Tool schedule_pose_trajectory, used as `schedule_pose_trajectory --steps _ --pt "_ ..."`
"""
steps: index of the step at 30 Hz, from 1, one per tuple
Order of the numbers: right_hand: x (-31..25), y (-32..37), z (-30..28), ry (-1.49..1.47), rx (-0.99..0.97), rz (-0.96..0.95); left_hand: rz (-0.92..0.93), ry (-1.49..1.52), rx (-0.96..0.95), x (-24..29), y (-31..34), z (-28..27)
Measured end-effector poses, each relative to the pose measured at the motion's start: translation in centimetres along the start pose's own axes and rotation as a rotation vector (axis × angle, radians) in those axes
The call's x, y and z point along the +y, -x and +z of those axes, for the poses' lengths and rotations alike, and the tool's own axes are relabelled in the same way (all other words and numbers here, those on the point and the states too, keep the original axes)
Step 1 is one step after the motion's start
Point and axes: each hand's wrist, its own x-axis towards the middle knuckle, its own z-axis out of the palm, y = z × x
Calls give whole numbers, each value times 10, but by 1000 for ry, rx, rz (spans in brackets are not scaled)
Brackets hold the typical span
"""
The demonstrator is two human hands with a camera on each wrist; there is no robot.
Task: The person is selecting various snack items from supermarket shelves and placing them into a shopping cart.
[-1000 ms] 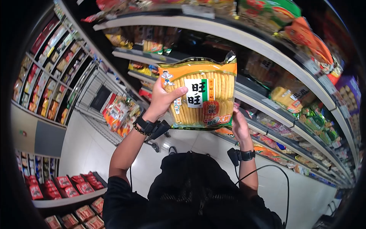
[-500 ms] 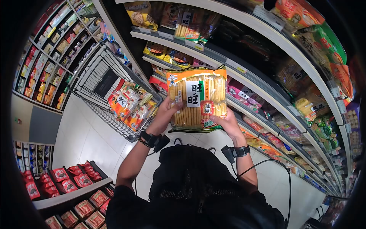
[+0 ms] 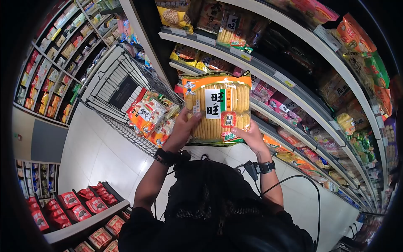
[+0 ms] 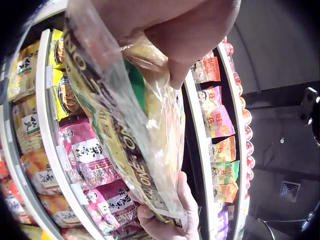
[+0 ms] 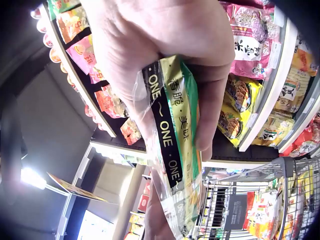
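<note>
A large clear bag of rice crackers (image 3: 220, 111), with an orange top band and a white and green label, is held upright in front of the body. The left hand (image 3: 183, 128) grips its lower left side, thumb across the front. At the lower right corner the right hand (image 3: 252, 136) grips it, thumb on the front and fingers behind. In the right wrist view the bag's bottom edge (image 5: 170, 130) sits between the thumb and fingers. The left wrist view shows the bag's sealed end (image 4: 135, 165) close up, with the other hand (image 4: 175, 212) at its far end.
A wire shopping cart (image 3: 105, 90) stands at the left, with snack bags (image 3: 147, 115) inside. Curved shelves (image 3: 268, 71) of packaged snacks run along the right. Red packets (image 3: 79, 206) fill a low display at the lower left. A black cable (image 3: 294, 178) trails from the right wrist.
The right hand, earlier with fingers at the bag's edge, now has its thumb over the front. The left hand has shifted lower on the bag. The view has turned, bringing the cart closer to the bag.
</note>
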Motion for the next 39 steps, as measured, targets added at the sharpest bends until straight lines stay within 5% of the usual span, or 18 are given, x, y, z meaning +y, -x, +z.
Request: schedule_pose_trajectory --steps 6,9,12,14,17,22,24,29,32,34,39 --pt "-4 -5 7 82 95 -38 161 -192 40 -4 -8 -8" --pt "-17 -8 14 318 202 -50 311 -744 120 -14 -9 -10" --pt "-28 -7 33 586 245 -57 296 -320 -12 -8 8 44" --pt "-26 -4 50 938 54 -439 239 -184 24 -18 3 50" --pt "-28 2 65 1180 -49 -490 135 31 126 -25 -8 41" --pt "-34 -6 47 1062 -146 -428 36 289 136 -8 -7 27" --pt "-35 -9 38 1167 22 -471 19 309 104 -7 -5 20" --pt "-41 -11 29 1150 -12 -487 -64 269 29 2 -3 16" --pt "-36 -15 18 980 7 -496 -97 330 0 -4 -6 6" --pt "-34 -17 15 803 193 -441 -170 356 -83 0 -1 -10" --pt "-23 -15 16 70 115 21 -207 168 -227 5 2 -26"
